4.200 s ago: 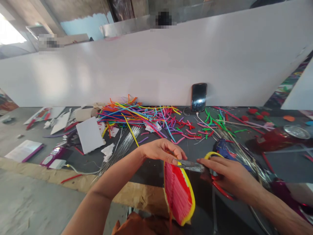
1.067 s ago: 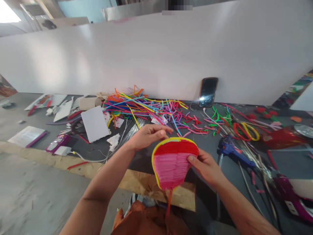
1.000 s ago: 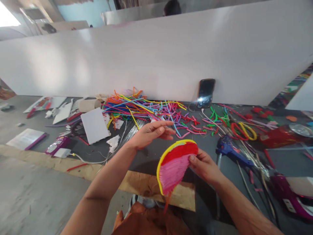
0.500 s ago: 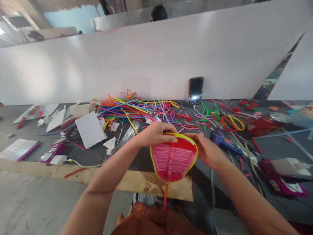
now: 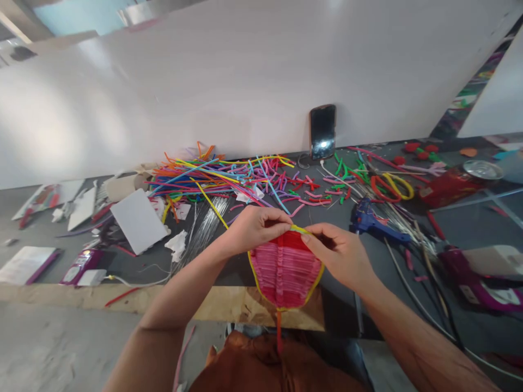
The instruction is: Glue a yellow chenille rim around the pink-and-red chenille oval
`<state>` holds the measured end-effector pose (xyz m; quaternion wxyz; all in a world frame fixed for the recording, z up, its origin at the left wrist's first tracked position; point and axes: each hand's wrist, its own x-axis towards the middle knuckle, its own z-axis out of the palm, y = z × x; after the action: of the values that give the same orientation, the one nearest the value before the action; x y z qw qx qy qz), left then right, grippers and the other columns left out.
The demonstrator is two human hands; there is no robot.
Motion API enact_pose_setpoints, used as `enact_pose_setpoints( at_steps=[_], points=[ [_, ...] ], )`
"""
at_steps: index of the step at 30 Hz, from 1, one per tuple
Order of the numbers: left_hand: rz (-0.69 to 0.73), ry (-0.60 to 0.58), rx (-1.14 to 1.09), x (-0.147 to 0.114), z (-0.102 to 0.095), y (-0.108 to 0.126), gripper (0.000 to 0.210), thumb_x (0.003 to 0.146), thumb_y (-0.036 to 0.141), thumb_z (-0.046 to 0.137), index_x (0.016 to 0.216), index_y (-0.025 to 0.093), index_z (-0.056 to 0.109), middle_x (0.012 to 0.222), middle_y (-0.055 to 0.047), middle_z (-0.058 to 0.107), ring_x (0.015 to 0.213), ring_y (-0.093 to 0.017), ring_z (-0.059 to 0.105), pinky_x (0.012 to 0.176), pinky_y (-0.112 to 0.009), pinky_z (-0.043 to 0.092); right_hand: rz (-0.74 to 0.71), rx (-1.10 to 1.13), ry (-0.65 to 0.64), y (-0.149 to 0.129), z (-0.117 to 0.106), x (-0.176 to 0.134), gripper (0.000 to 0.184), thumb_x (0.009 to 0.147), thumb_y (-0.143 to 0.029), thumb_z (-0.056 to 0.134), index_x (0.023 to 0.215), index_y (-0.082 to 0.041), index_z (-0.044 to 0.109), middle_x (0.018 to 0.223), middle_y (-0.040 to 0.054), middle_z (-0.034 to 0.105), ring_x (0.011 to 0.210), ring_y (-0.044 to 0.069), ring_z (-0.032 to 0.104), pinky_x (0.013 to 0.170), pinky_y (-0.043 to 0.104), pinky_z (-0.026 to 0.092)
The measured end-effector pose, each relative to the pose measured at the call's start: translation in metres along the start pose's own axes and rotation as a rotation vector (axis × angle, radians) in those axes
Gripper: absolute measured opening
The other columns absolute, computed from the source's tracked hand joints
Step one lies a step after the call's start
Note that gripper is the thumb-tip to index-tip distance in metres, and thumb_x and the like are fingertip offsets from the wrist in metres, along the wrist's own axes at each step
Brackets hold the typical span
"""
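Between my hands is a pipe-cleaner petal point(image 5: 286, 272), made of pink and red rows with a yellow edging and a red-orange stem point(image 5: 279, 332) pointing down at my lap. My left hand point(image 5: 255, 231) pinches its upper edge near the middle. Just right of that, my right hand point(image 5: 337, 250) has thumb and fingers closed on the yellow edging at the top. A short stretch of yellow edging point(image 5: 300, 229) shows between the two sets of fingertips. Both upper corners of the petal are partly covered by my fingers.
A pile of coloured pipe cleaners point(image 5: 196, 177) lies beyond my hands. A phone point(image 5: 322, 130) leans on the white board point(image 5: 245, 81). On the right are a blue glue gun point(image 5: 373, 223) and a red can point(image 5: 453, 185); a white card point(image 5: 139, 222) is left.
My right hand has moved from the petal's right side to its top edge, closing its fingers there beside the left hand. The camera view has shifted slightly.
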<state>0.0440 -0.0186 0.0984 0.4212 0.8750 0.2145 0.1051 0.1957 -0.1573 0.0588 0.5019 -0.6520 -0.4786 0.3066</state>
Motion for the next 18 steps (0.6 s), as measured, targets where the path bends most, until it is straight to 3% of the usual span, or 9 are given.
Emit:
enact_pose_setpoints(
  at_steps=[11,14,18],
  points=[
    [0.067,-0.058,0.104,0.002,0.002,-0.004,0.019,0.087,0.023,0.054,0.092,0.017,0.070,0.081,-0.001,0.071,0.071,-0.011,0.063,0.065,-0.019,0.043,-0.024,-0.083,0.012,0.009,0.002,0.005,0.016,0.083,-0.033,0.057,0.084,-0.022,0.069,0.073,0.0007,0.070,0.062,0.015,0.062,0.057,0.024,0.048],
    [0.056,-0.058,0.086,0.001,0.005,-0.005,0.019,0.089,0.023,0.053,0.094,0.018,0.071,0.085,0.000,0.073,0.073,-0.010,0.065,0.066,-0.018,0.043,-0.108,-0.139,0.018,0.010,0.002,0.006,0.017,0.083,-0.032,0.059,0.095,-0.022,0.068,0.085,0.0028,0.072,0.071,0.017,0.065,0.064,0.026,0.050],
    [0.062,-0.073,0.103,0.004,0.008,-0.006,0.019,0.089,0.023,0.053,0.093,0.018,0.071,0.084,0.000,0.073,0.074,-0.011,0.065,0.067,-0.018,0.043,-0.267,-0.245,0.017,0.010,0.004,0.012,0.014,0.087,-0.027,0.056,0.093,-0.022,0.067,0.088,0.0042,0.071,0.079,0.017,0.066,0.074,0.028,0.050]
  ],
)
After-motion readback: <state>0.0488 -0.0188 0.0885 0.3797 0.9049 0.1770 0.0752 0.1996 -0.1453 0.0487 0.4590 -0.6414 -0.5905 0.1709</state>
